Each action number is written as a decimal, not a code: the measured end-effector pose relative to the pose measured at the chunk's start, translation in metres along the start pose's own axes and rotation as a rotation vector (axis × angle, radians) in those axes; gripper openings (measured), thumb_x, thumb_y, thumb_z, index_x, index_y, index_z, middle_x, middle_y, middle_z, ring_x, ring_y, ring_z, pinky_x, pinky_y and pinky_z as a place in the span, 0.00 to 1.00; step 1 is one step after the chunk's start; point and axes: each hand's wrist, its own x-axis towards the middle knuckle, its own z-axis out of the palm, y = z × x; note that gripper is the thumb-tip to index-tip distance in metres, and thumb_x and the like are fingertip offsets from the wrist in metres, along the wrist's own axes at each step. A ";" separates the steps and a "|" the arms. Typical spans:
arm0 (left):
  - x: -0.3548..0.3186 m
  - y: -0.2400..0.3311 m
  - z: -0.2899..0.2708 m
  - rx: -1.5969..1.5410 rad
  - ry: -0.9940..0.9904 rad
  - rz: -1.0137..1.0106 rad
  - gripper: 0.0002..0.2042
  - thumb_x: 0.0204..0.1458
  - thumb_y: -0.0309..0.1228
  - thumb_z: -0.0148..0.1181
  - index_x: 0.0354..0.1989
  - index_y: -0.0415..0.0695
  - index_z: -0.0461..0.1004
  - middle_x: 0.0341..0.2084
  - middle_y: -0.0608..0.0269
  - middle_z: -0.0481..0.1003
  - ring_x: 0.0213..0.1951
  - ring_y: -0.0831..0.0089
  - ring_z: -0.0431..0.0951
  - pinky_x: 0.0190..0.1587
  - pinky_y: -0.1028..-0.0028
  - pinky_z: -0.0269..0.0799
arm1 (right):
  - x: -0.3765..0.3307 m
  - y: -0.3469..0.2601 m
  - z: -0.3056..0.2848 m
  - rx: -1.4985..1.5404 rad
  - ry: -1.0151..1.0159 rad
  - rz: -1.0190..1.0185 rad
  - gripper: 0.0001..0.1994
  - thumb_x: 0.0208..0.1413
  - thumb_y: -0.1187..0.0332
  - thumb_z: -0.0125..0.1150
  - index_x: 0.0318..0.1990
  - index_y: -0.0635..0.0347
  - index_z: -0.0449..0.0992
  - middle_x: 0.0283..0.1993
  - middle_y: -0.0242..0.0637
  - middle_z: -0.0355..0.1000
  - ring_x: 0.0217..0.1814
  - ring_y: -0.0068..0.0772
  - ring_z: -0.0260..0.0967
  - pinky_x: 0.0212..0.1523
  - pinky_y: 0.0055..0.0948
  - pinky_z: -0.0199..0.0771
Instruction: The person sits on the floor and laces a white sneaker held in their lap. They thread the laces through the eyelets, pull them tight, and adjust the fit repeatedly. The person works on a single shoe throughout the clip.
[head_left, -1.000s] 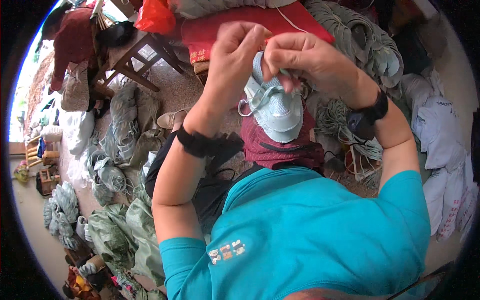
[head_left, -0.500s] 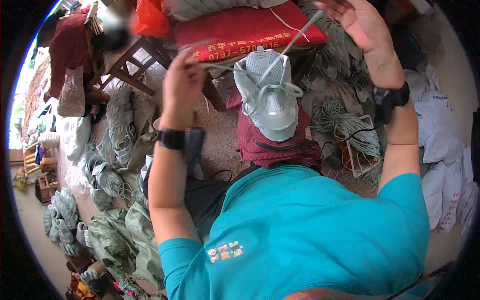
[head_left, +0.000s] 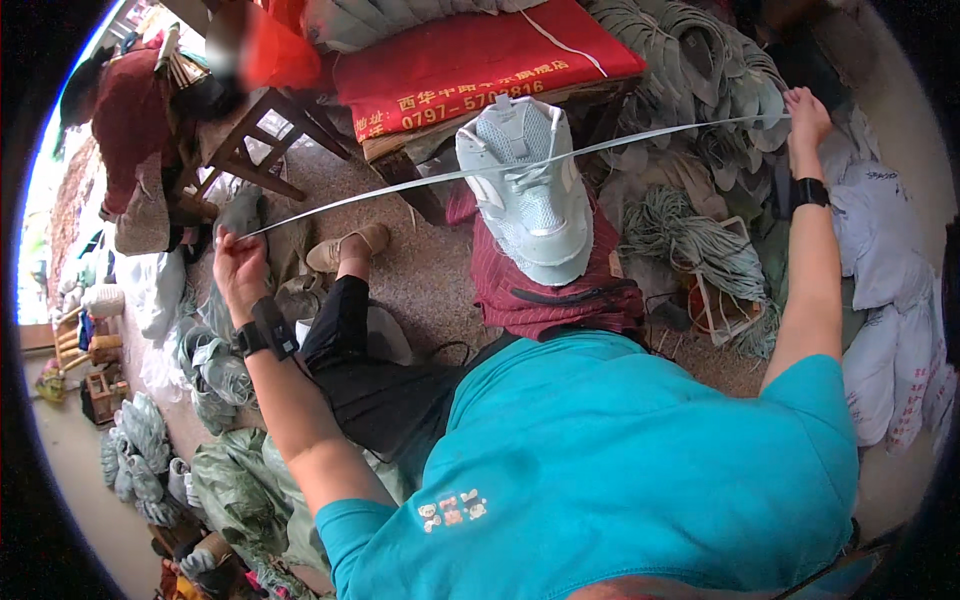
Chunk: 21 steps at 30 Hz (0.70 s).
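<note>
A pale grey-green shoe upper (head_left: 541,225) sits toe toward me on dark red striped cloth (head_left: 500,290) at my lap. A flat pale shoelace (head_left: 640,137) crosses over its lower lacing area and is pulled nearly straight to both sides. At the far left, my left hand (head_left: 240,272) pinches one end of the lace. Out to the far right, my right hand (head_left: 808,120) grips the other end between closed fingers. Both arms are spread wide, and neither hand touches the shoe.
Beyond the shoe stands a low wooden bench covered with red printed cloth (head_left: 450,75). Stacked grey shoe pieces (head_left: 690,60) lie at the back right, above a bundle of pale laces (head_left: 690,240). White sacks (head_left: 890,240) stand right; a wooden stool (head_left: 250,150) and green sacks (head_left: 235,480) are left.
My hands have moved apart, the left outward and nearer to me, the right outward and lower. The loose, looped lace on the shoe is now drawn out into one long strand.
</note>
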 end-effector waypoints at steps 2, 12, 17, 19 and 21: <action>0.003 0.009 -0.007 -0.034 -0.097 0.019 0.09 0.64 0.31 0.45 0.39 0.41 0.70 0.22 0.68 0.71 0.27 0.77 0.70 0.38 0.71 0.68 | -0.028 -0.005 0.022 -0.269 -0.145 -0.110 0.16 0.61 0.63 0.54 0.44 0.71 0.75 0.40 0.41 0.77 0.45 0.33 0.76 0.47 0.25 0.73; -0.168 -0.150 0.153 0.772 -0.367 0.124 0.06 0.61 0.29 0.52 0.38 0.40 0.73 0.26 0.72 0.69 0.28 0.85 0.66 0.30 0.83 0.62 | -0.301 -0.141 0.168 -0.143 -1.218 -1.059 0.06 0.48 0.74 0.61 0.34 0.59 0.73 0.33 0.37 0.67 0.37 0.40 0.69 0.39 0.35 0.70; -0.194 -0.208 0.167 1.071 -0.713 0.682 0.08 0.49 0.25 0.65 0.36 0.39 0.74 0.28 0.62 0.70 0.28 0.74 0.72 0.30 0.76 0.68 | -0.299 -0.146 0.175 -0.303 -1.288 -1.079 0.06 0.47 0.73 0.61 0.34 0.58 0.72 0.33 0.36 0.67 0.38 0.42 0.69 0.40 0.39 0.68; -0.203 -0.210 0.180 1.150 -0.760 0.719 0.08 0.47 0.24 0.65 0.36 0.39 0.74 0.28 0.60 0.69 0.28 0.71 0.72 0.30 0.75 0.68 | -0.301 -0.146 0.174 -0.323 -1.311 -1.068 0.05 0.48 0.73 0.60 0.33 0.58 0.72 0.33 0.36 0.66 0.37 0.42 0.69 0.39 0.38 0.68; -0.204 -0.210 0.185 1.208 -0.803 0.729 0.09 0.47 0.24 0.65 0.35 0.39 0.75 0.28 0.58 0.69 0.28 0.69 0.71 0.31 0.75 0.68 | -0.303 -0.143 0.176 -0.299 -1.330 -1.035 0.05 0.48 0.73 0.59 0.33 0.58 0.71 0.33 0.37 0.67 0.37 0.42 0.69 0.39 0.38 0.69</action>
